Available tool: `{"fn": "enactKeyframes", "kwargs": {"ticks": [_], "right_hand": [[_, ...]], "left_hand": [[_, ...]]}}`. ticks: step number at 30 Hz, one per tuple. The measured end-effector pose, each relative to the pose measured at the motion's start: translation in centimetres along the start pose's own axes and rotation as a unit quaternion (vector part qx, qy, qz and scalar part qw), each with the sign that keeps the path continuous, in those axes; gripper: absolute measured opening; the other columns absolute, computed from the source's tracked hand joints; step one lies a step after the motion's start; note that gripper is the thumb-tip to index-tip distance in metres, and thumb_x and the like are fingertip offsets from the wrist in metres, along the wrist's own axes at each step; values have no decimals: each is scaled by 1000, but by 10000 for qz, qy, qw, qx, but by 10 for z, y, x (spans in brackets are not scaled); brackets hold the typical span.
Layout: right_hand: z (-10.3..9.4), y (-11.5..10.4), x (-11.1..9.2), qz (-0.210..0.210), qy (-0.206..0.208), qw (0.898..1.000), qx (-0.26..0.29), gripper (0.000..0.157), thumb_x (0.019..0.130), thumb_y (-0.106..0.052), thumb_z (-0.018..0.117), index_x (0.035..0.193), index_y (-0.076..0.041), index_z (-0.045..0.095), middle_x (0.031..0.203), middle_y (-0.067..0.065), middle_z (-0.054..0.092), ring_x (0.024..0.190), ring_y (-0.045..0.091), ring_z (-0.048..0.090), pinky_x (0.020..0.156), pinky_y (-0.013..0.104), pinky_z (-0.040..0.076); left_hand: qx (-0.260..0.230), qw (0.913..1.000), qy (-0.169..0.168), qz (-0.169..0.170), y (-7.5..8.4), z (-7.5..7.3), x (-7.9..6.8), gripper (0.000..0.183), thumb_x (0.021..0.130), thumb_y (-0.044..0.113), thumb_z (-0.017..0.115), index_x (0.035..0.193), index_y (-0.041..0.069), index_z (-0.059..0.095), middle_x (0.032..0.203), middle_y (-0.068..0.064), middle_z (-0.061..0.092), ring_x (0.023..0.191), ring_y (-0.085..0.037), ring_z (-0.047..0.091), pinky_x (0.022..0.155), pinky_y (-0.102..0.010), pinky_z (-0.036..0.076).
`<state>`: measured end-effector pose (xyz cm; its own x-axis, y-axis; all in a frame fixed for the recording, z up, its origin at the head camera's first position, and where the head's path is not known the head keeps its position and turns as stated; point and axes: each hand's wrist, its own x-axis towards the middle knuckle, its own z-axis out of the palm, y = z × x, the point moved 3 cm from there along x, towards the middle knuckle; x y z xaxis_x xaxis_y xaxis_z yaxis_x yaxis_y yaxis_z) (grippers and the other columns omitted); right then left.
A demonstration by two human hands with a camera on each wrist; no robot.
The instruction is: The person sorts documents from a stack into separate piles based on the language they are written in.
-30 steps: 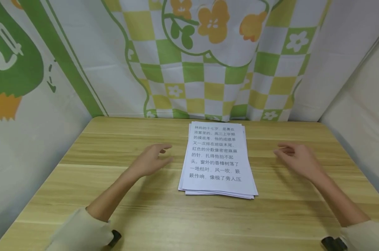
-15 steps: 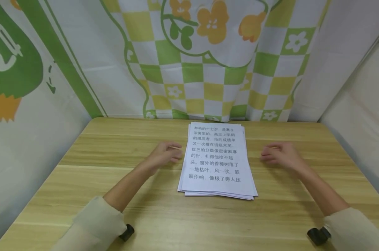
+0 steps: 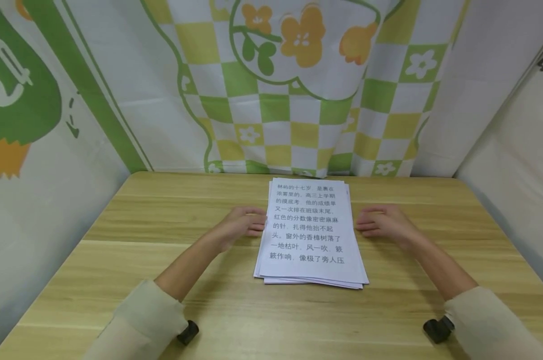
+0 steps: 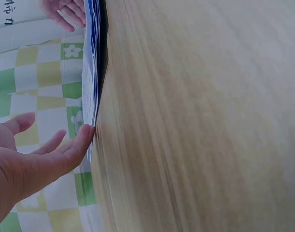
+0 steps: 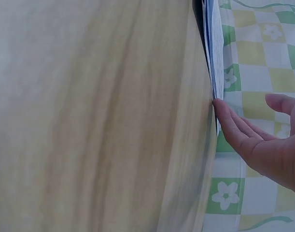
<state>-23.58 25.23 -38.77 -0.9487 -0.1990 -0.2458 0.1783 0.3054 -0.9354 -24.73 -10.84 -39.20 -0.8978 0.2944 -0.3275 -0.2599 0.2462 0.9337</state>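
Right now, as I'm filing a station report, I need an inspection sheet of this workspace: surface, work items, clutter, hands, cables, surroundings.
Surface: wood-grain table, in view around the papers.
Work items: one paper stack, printed text on its top sheet; sheets unevenly aligned, most plainly at the near edge.
Clutter: nothing seen.
Hands: left hand at the stack's left edge, right hand at its right edge; fingers extended, fingertips seemingly against the paper. A dark object shows beside each sleeve.
Cables: nothing seen.
Surroundings: checkered, flower-printed cloth behind the table; pale panels at both sides.
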Motion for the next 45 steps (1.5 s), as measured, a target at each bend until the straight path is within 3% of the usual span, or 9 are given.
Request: {"fn": "enactKeyframes", "kwargs": {"ticks": [21, 39, 45], "right_hand": [[7, -1, 3, 142, -345, 9989, 272, 57, 109, -10, 45, 154, 18, 24, 143, 38, 50, 122, 30, 65, 102, 38, 57], [14, -6, -3, 32, -359, 9993, 107, 58, 109, -10, 47, 155, 16, 24, 145, 37, 49, 132, 41, 56, 104, 40, 56], [14, -6, -3, 11, -195, 9997, 174, 60, 108, -12, 53, 154, 16, 27, 146, 37, 49, 129, 42, 59, 102, 39, 57]], "left_hand": [[-51, 9995, -304, 31, 1, 2, 2, 50, 108, 15, 50, 149, -13, 42, 148, -31, 51, 135, -41, 52, 113, -46, 48], [182, 9997, -145, 44, 5, 5, -1, 50, 107, 20, 55, 147, -11, 47, 145, -26, 55, 135, -40, 52, 112, -46, 49], [-30, 9998, 120, 128, 8, 6, -2, 45, 107, 14, 54, 146, -8, 49, 142, -27, 56, 129, -41, 57, 108, -46, 53]]}}
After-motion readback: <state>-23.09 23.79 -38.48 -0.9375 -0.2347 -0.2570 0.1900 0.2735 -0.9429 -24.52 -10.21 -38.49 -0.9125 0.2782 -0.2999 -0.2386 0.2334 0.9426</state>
